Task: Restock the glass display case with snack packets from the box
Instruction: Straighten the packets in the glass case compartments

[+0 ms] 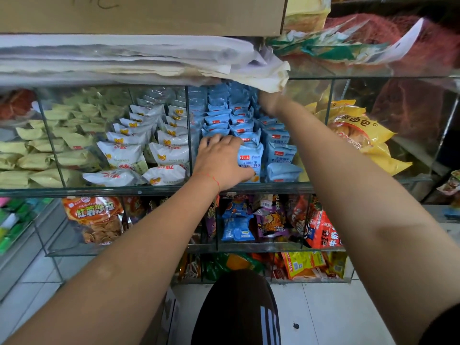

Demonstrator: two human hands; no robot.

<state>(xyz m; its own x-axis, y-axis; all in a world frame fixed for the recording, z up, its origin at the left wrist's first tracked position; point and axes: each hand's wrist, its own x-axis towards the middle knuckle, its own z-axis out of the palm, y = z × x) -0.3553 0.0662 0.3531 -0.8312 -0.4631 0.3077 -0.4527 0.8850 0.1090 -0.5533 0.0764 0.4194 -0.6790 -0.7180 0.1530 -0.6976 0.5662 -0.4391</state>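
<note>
Folded papers (124,58) lie beneath a cardboard carton (139,13)

clear glass case (189,135), glossy plastic packets (278,155)

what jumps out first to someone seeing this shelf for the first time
Two bare arms reach into the glass display case: the left hand rests on the front light blue biscuit packets in the middle compartment. The right hand reaches deep at the back, its fingers hidden under crumpled white paper. White packets with orange print fill the compartment to the left.
</note>
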